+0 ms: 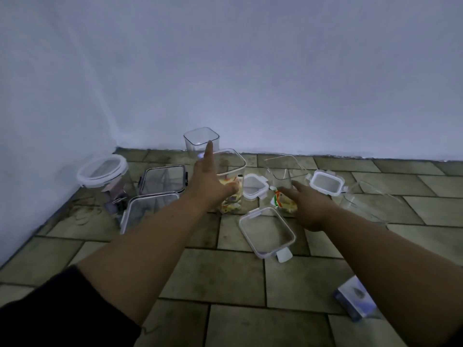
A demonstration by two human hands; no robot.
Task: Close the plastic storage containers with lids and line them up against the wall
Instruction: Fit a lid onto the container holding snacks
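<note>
Left hand (209, 181) spread open, fingers extended, holding nothing, in front of the open tall container (231, 181) with colourful packets inside. Right hand (309, 205) also open, empty, over a small packet (283, 200) on the floor (225, 276). Large loose lid (266, 231) lies just beside it; 2 smaller lids (254, 186) (325, 182) farther back. 3 lidded containers (162, 180) sit left, near the wall (250, 71).

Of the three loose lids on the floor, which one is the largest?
The lid nearest the camera, between the two forearms; the other two lie farther back and are clearly smaller.
</note>
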